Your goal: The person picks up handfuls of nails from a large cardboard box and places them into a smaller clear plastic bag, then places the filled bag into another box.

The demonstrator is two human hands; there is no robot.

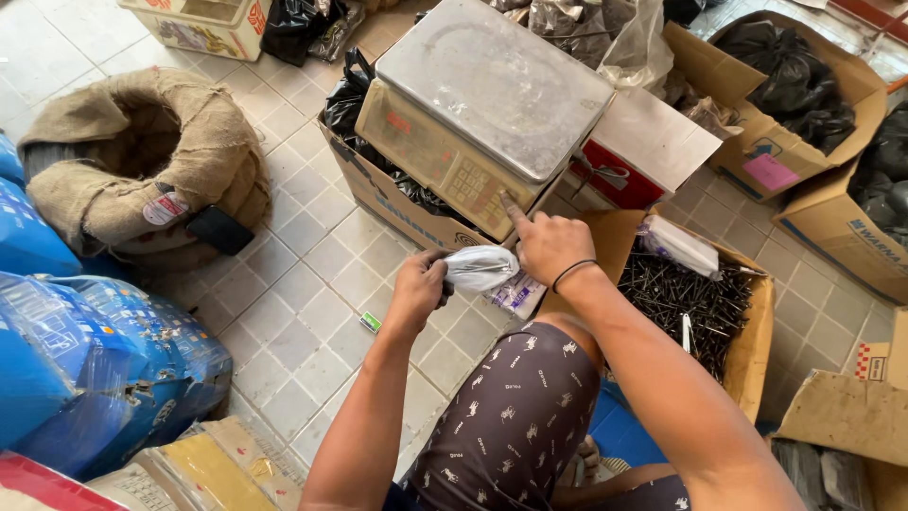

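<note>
My left hand [419, 284] grips a small clear plastic bag [482, 268] filled with something grey, held just below the scale. My right hand [546, 243] points its index finger onto the keypad [470, 186] of a digital weighing scale [492, 85] with a steel pan. The scale rests on top of a cardboard box [397, 203] lined with black plastic. A black band circles my right wrist. My knee in patterned brown shorts [515, 416] is below the hands.
An open carton of dark screws [690, 298] with a plastic bag on it sits at my right. A rolled burlap sack [142, 151] with a black phone [218, 229] lies left. Blue sacks [85, 350] stand at lower left. More cartons with black bags fill the upper right.
</note>
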